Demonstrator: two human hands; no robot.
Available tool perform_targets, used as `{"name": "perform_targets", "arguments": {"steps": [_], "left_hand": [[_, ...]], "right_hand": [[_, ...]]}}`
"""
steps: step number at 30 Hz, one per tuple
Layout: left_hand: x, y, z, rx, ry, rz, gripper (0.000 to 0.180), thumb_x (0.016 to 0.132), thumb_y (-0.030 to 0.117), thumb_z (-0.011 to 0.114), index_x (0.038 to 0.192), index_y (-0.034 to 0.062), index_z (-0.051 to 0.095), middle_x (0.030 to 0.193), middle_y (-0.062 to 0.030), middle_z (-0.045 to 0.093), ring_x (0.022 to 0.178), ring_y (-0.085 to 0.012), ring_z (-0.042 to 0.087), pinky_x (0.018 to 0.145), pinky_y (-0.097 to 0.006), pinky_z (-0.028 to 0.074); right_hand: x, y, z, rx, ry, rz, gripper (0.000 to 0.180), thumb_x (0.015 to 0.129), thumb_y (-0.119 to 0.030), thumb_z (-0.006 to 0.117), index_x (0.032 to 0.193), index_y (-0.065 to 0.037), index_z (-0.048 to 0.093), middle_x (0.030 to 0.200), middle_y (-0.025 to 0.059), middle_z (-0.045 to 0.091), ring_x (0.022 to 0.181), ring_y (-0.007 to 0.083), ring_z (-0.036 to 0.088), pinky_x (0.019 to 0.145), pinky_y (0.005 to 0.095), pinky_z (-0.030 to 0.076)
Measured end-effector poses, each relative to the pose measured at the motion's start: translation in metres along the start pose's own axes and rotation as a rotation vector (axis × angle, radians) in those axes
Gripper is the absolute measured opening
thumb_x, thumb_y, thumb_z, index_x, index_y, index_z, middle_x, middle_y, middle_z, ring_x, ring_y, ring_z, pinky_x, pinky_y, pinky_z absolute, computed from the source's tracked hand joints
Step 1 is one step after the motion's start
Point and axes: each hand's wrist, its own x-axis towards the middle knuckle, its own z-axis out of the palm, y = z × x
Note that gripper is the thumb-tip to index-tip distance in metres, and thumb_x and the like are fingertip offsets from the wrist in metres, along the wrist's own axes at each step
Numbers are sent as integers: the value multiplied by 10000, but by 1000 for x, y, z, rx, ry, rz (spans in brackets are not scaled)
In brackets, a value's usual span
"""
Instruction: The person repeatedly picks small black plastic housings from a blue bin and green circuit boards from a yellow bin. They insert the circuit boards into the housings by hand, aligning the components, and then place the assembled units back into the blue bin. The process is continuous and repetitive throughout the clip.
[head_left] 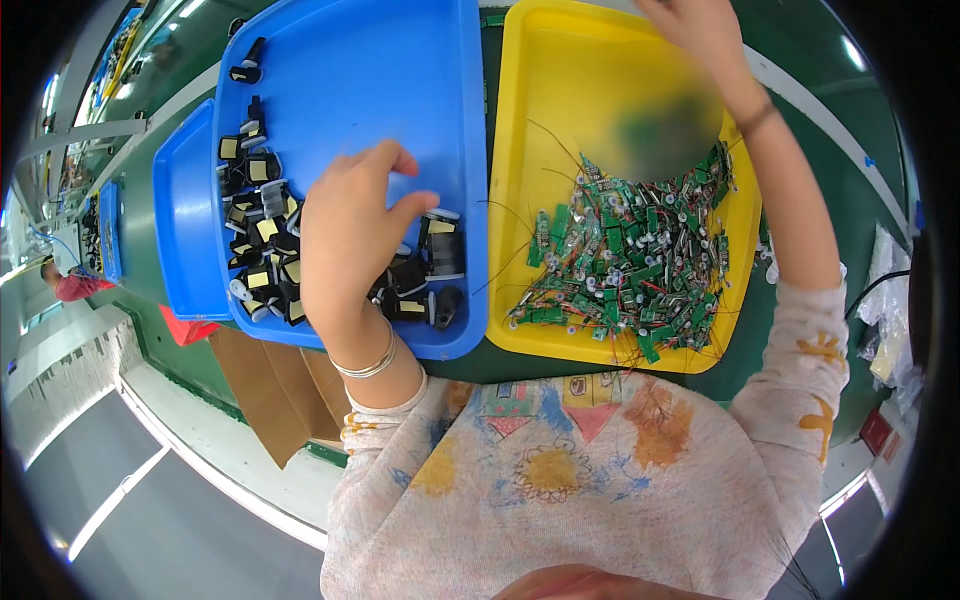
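Observation:
Over the blue tray, my left hand is raised with thumb and index finger apart, and nothing shows between them. Small black parts with pale yellow pads and grey-white ends lie along the tray's left side; more black parts sit near the hand. My right hand reaches past the far right corner of the yellow tray; its fingers are cut off by the upper edge. In that tray lie many small green circuit boards with thin wires. A blurred patch covers part of the heap.
A smaller blue tray stands left of the big one. Brown cardboard and a red object are below it. Clear plastic bags and a black cable lie at the right. Another person in red is at the far left.

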Motion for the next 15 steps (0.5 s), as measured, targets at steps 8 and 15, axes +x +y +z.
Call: {"name": "perform_targets", "arguments": {"steps": [8,15], "left_hand": [[5,0,18,80,-85,154,198,615,57,651,792,54,561,803,-81,597,793,-275,560,666,-355,444],[8,9,22,154,153,-24,111,780,76,516,879,77,464,664,-87,572,627,-285,573,510,-398,443]], "right_hand": [[38,92,29,-227,-227,171,205,655,-202,640,750,-23,612,748,130,613,747,290,584,671,379,463],[-35,-32,-5,86,-216,-404,176,732,-104,617,898,-53,591,923,68,576,921,232,528,808,310,418]]}}
